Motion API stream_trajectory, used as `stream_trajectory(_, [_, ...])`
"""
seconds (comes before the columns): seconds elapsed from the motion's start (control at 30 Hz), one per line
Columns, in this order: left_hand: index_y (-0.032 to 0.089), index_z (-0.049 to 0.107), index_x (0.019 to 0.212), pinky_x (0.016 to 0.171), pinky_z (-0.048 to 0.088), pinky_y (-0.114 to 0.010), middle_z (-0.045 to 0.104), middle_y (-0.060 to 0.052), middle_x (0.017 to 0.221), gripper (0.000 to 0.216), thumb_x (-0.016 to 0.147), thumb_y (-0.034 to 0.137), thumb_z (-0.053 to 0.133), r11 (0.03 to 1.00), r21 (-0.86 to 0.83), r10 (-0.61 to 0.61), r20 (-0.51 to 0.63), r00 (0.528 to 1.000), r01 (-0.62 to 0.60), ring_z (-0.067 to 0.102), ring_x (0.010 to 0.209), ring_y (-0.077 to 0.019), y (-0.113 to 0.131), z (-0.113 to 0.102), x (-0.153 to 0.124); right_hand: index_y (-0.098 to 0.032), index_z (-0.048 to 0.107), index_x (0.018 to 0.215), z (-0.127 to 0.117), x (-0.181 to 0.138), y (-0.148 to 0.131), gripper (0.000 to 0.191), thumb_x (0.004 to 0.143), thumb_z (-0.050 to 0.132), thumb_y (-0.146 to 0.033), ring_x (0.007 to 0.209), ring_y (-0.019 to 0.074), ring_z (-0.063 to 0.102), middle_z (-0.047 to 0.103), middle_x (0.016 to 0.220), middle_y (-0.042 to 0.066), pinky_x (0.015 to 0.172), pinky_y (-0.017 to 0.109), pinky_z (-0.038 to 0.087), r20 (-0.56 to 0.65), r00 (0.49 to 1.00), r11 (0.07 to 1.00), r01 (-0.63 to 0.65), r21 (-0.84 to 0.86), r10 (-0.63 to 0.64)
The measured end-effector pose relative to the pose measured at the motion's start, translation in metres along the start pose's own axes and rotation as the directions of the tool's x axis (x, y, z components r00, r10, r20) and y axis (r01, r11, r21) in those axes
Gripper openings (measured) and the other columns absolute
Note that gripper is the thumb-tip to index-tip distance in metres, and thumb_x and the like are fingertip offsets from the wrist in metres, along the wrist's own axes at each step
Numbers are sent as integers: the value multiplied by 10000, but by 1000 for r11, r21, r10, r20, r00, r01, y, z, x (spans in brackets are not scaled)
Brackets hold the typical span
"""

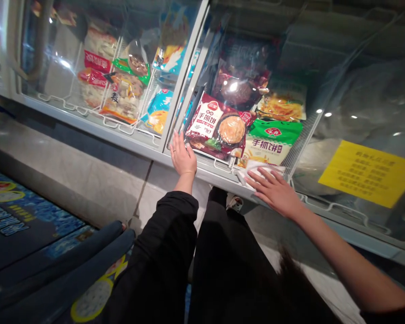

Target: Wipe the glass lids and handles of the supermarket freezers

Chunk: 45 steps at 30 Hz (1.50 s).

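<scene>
My left hand (182, 155) lies flat with fingers stretched out on the front edge of the glass-topped chest freezer (145, 146), next to the lid frame. My right hand (273, 186) presses flat on a white cloth (256, 170) lying on the freezer's front rim. Just behind both hands, under the glass, lie a red frozen pancake packet (218, 126) and a green packet (272, 141).
More frozen food packets (121, 85) fill wire baskets under the left lid. A yellow notice (369, 173) is stuck on the right glass. A second freezer with blue graphics (16, 225) stands at lower left. My dark-trousered legs (205, 261) and the tiled floor are below.
</scene>
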<state>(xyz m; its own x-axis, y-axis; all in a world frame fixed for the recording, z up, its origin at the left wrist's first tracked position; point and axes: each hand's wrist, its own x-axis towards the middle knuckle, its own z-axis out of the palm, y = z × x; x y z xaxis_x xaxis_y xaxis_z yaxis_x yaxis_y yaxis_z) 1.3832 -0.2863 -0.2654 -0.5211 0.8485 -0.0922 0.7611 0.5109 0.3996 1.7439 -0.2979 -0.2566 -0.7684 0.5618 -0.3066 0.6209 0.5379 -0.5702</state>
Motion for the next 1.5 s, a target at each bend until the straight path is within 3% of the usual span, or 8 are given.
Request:
stream_trajectory(0.17, [240,339,1663,1359,238,-510,307,-65,1750,597,1066,239,342,999,18,30,8,1000,-30,277,1630,-223,-5,3,0,-406,540,1542,1,-16,8,498,1046,496,-420,1561,288,422,517,1635,-17,1270,558,320,24,1000,1000,-13,-28,13])
stream_trajectory(0.43, [235,316,1671,1350,277,-475,314,-67,1747,601,1071,218,341,996,39,75,38,996,-77,267,1632,-213,-5,3,0,-384,474,1589,12,152,-73,540,1058,568,-406,1592,263,367,463,1673,-32,1316,533,250,-60,979,978,197,61,-194])
stream_trajectory(0.53, [204,374,1639,1344,285,-434,352,-82,1734,562,1081,220,314,997,15,69,22,997,-70,288,1624,-198,-5,3,0,-349,481,1591,17,181,-86,531,1068,541,-416,1592,272,364,467,1671,-23,1314,540,258,-93,968,972,234,14,-232])
stream_trajectory(0.7, [169,413,1614,1339,275,-395,388,-100,1718,546,1085,228,290,992,-88,88,-43,995,-92,322,1611,-181,-8,4,-1,-373,306,1674,16,135,-69,581,1104,415,-414,1591,271,360,408,1699,-41,1297,520,273,-61,977,974,195,-114,-202])
stream_trajectory(0.93, [135,414,1609,1332,290,-401,395,-123,1711,563,1074,227,264,967,-220,117,-55,992,-126,305,1619,-192,-9,0,-4,-433,219,1680,11,15,-36,571,1114,299,-421,1594,295,357,416,1694,-39,1245,549,354,9,995,981,-93,-171,95])
stream_trajectory(1.1, [91,441,1580,1324,303,-382,428,-156,1687,563,1076,224,228,936,-254,243,-39,969,-245,309,1616,-175,-27,-21,2,-403,287,1673,18,4,-50,561,1112,283,-402,1597,316,349,423,1695,-4,1223,567,392,-23,966,949,-259,-182,259])
stream_trajectory(1.3, [140,388,1629,1361,202,-416,357,-103,1731,578,1060,178,295,982,-87,169,-3,986,-168,204,1648,-173,-76,-53,72,-391,341,1659,16,97,-86,543,1116,333,-411,1594,288,356,404,1698,-44,1251,529,356,38,998,985,-48,-163,55])
stream_trajectory(1.5, [160,396,1633,1357,229,-430,364,-79,1730,592,1046,143,322,996,3,91,36,995,-91,207,1647,-174,-96,-50,110,-356,317,1672,21,231,-142,565,1114,354,-439,1599,265,346,374,1711,-54,1291,505,286,16,981,975,193,-110,-193])
